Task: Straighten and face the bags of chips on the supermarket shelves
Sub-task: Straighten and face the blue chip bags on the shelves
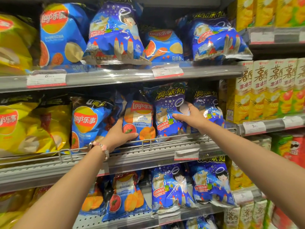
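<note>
Here, item one: my left hand [119, 133] grips the lower left edge of a small blue Lay's bag [139, 120] on the middle shelf [148, 152], thumb across the tomato picture at the front, fingers curled behind it; the bag stands upright just behind the wire rail [165, 138]. A beaded bracelet [103, 148] sits on that wrist. Item two: my right hand [189, 115] lies on the front of the starry blue bag [166, 113] just beside the first, fingers spread and fairly straight against the foil, thumb up near the ring printed at its top; it presses rather than pinches. That bag stands upright too, touching the small Lay's bag on one side and a second starry bag [208, 109] on the other. Item three, leftward on the same shelf: a larger blue Lay's bag [89, 123], tilted slightly, then yellow Lay's bags [24, 128]. Item four, top shelf [115, 76]: blue Lay's bags and starry bags mixed, several leaning forward over the price labels. Item five, lower shelf [140, 217]: another tomato Lay's bag [125, 197] and two starry bags [193, 185] facing out. Item six, far right: yellow boxed snacks [267, 91] in rows.
</note>
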`<state>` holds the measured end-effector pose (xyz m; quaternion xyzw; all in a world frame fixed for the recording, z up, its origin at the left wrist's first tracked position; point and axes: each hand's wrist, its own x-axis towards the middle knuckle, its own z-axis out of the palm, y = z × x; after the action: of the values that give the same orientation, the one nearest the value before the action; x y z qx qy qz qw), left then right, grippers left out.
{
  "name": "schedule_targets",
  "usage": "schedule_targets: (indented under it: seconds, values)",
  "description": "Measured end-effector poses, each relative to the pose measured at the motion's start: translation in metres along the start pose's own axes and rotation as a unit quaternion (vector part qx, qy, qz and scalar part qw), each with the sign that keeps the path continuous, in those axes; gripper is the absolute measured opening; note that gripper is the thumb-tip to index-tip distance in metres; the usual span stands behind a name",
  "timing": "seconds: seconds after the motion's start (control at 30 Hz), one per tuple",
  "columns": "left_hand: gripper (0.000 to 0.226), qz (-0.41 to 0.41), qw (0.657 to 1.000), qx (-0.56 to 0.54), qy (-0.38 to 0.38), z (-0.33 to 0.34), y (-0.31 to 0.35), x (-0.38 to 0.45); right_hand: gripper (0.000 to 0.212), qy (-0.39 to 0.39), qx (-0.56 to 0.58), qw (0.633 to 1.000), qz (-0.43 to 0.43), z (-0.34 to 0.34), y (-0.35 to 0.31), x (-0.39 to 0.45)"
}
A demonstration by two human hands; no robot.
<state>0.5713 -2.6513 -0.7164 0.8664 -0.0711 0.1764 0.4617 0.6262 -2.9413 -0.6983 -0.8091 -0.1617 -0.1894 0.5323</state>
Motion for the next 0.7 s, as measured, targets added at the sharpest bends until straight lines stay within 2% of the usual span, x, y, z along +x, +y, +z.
schedule_targets:
  seconds: [0.13,0.23,0.4,0.5,0.6,0.7]
  values:
    - [0.057,0.044,0.992,0.113,0.036,0.002,0.004,-0.009,0.077,0.007,-0.047,0.999,-0.008,0.005,0.003,-0.003]
    - [0.057,0.064,0.982,0.167,0.064,0.006,0.005,-0.014,0.078,0.032,-0.059,0.998,-0.013,0.007,0.003,-0.005]
    - [0.065,0.152,0.956,0.215,0.133,0.009,0.005,-0.036,0.09,0.157,-0.111,0.978,-0.087,0.019,0.0,-0.024]
    - [0.056,0.241,0.917,0.277,0.158,0.002,0.016,-0.047,0.071,0.234,-0.152,0.941,-0.191,0.024,-0.011,-0.038]
    - [0.043,0.356,0.866,0.295,0.188,-0.009,0.043,-0.05,0.042,0.247,-0.13,0.908,-0.313,0.029,-0.035,-0.048]
    - [0.029,0.452,0.811,0.285,0.239,-0.024,0.079,-0.047,0.026,0.254,-0.114,0.873,-0.401,0.035,-0.069,-0.049]
